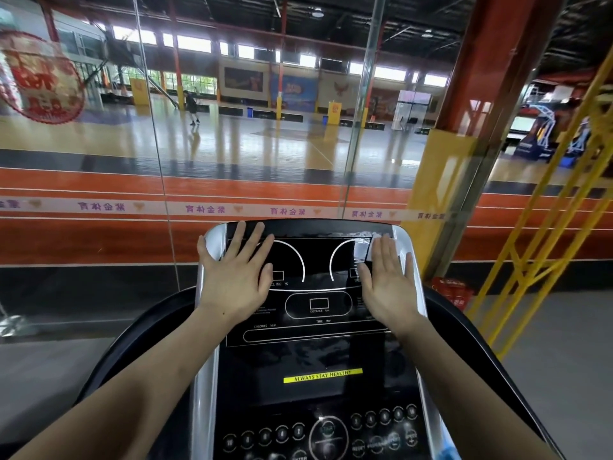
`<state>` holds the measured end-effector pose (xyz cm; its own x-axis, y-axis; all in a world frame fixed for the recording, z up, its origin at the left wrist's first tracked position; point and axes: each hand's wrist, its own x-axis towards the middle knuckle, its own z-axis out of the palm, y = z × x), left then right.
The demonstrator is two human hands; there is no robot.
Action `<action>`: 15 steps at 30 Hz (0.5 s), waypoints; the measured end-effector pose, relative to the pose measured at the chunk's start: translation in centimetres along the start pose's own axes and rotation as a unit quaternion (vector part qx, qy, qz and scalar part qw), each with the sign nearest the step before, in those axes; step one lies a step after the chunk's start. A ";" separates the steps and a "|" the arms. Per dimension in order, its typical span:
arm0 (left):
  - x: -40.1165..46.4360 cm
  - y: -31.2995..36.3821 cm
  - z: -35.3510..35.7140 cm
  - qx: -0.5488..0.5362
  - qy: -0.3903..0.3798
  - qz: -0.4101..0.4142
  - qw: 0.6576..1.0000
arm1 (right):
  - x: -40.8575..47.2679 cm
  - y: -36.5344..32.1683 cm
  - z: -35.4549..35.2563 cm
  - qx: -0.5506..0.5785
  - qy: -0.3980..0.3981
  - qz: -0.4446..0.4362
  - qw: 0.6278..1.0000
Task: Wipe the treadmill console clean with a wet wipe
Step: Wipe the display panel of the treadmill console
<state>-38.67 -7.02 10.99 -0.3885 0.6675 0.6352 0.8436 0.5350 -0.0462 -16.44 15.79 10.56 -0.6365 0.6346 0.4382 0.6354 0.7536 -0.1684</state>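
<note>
The black treadmill console [318, 346] with silver side trims fills the lower middle of the view. My left hand [235, 277] lies flat with spread fingers on the console's upper left part. My right hand [388, 280] lies flat with straight fingers on the upper right part, pressing a white wet wipe [363, 249] that shows just beyond and left of my fingertips. A wet smear runs along the console's top right edge. Most of the wipe is hidden under my right hand.
Round buttons [318, 433] sit on the console's lower panel. Black handrails [132, 333] curve out on both sides. A glass wall [252, 180] stands right behind the console, with a sports hall beyond. A yellow railing [530, 254] and a red crate [452, 292] are at right.
</note>
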 end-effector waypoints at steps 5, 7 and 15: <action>-0.1 -0.1 0.0 0.002 0.004 0.005 1.000 | -3.5 0.2 0.9 -0.007 -0.026 0.010 1.000; -0.1 -0.1 -0.1 0.003 0.007 0.006 1.000 | -3.7 0.5 1.0 -0.012 -0.026 0.006 1.000; -0.2 -0.2 -0.2 -0.005 0.003 0.004 1.000 | -0.6 -0.7 1.0 0.026 0.013 0.021 0.999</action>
<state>-38.65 -7.34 10.99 -0.3799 0.6689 0.6390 0.8500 0.5249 -0.0441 -16.98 15.03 9.58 -0.5980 0.6615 0.4525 0.6372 0.7349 -0.2323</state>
